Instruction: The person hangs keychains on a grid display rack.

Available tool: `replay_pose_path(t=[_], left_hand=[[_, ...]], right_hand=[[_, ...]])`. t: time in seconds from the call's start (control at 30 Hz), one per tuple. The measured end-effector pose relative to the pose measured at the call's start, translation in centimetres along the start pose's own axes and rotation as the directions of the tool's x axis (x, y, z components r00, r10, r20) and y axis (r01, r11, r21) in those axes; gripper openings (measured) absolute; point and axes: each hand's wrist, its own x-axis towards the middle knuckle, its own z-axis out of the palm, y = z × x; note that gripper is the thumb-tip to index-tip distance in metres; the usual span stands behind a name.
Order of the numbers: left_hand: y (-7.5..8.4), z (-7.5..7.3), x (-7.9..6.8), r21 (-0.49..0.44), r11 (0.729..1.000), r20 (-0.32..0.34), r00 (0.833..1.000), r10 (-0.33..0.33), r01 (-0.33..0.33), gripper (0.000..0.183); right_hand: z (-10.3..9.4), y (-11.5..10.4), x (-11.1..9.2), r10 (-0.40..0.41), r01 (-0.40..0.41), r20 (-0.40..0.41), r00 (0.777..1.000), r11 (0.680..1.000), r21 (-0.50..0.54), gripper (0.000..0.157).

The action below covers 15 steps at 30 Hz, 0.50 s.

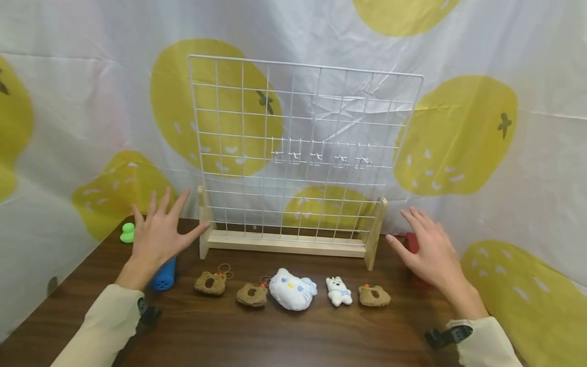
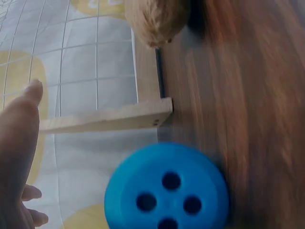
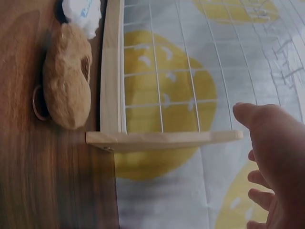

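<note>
My left hand (image 1: 160,232) hovers with fingers spread beside the left foot of a white wire grid rack (image 1: 281,243) on a wooden base. Below that palm is a blue cylinder (image 1: 164,278) with holes in its end, partly hidden by the wrist. My right hand (image 1: 431,250) is held up past the rack's right foot, fingers extended, holding nothing. In front of the rack lies a row of plush keychains: a brown one (image 1: 211,284) with a ring, a second brown one (image 1: 251,295), a white cat head (image 1: 292,290), a small white bear (image 1: 339,292) and a third brown one (image 1: 374,296).
Several white hooks (image 1: 316,159) hang across the middle of the grid. A green toy (image 1: 128,233) stands at the table's left edge. Something red (image 1: 412,242) is mostly hidden behind the right hand. A fruit-print curtain (image 1: 481,214) closes off the back of the brown table (image 1: 275,339).
</note>
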Motion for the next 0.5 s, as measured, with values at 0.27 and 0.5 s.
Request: replay_pose_path(t=[0.27,0.5], left_hand=[[0.8,1.3,0.3,-0.173,0.985,-0.081,0.997,0.008,-0.022,0.082],[1.0,2.3,0.8,-0.300,0.954,-0.061,0.998,0.000,-0.018,0.058]], right_hand=[[0.5,-0.4,-1.2,-0.083,0.079,0.162,0.983,0.996,0.034,0.031],[1.3,1.2,-3.5,-0.141,0.051,0.458,0.877,0.978,0.205,0.013]])
